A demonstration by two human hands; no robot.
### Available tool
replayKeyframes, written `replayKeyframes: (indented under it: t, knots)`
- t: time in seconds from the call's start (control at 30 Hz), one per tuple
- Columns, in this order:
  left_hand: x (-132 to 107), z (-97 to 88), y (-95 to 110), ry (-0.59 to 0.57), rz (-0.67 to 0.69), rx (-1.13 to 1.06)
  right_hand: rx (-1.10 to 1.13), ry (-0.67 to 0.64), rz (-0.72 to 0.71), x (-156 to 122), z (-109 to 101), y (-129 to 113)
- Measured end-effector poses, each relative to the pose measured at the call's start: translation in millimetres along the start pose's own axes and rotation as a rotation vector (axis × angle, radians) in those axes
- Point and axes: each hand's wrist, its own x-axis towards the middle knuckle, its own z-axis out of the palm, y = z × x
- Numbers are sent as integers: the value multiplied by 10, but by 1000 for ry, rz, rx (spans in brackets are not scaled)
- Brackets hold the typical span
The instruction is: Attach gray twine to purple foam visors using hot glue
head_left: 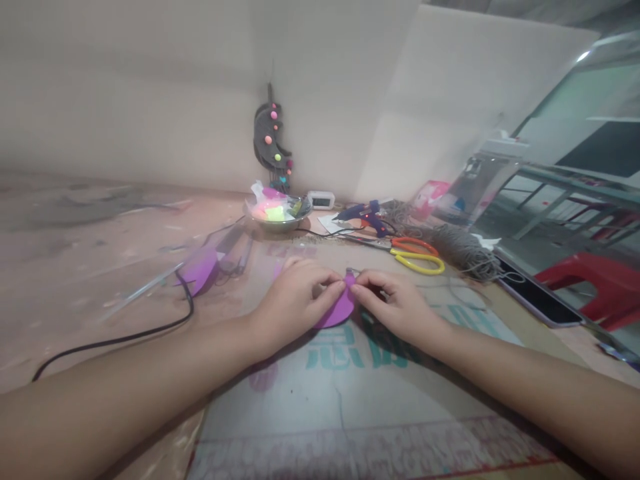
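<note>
A purple rounded foam piece (340,309) lies on a cardboard sheet (350,393) in the middle of the table. My left hand (295,300) rests on its left part and pinches its top edge. My right hand (395,303) pinches the same top tip from the right, fingertips of both hands almost meeting. A short grey string end (353,271) pokes up at the tip, between the fingers.
Behind the hands lie yellow and orange scissors (417,255), a blue glue gun (363,215), a grey yarn bundle (463,248) and a metal bowl of bright pompoms (277,213). More purple foam (200,270) and a black cable (150,330) are at left, a phone (537,297) at right.
</note>
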Motion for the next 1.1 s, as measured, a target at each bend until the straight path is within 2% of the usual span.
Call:
replayKeyframes:
  t: [0.17,0.4,0.73,1.1]
  knots:
    - [4,-3,-41,95,-8,-9,-10,-32,-2,2,11,16]
    - [11,-19,-43,156,34,-7,-30,-41,2,2,9,1]
    - [18,-33,-39,173,60,44,-30,-52,-44,-5,5,10]
    - [17,-22,-49,182,87,57,-12,-58,-25,-10,11,11]
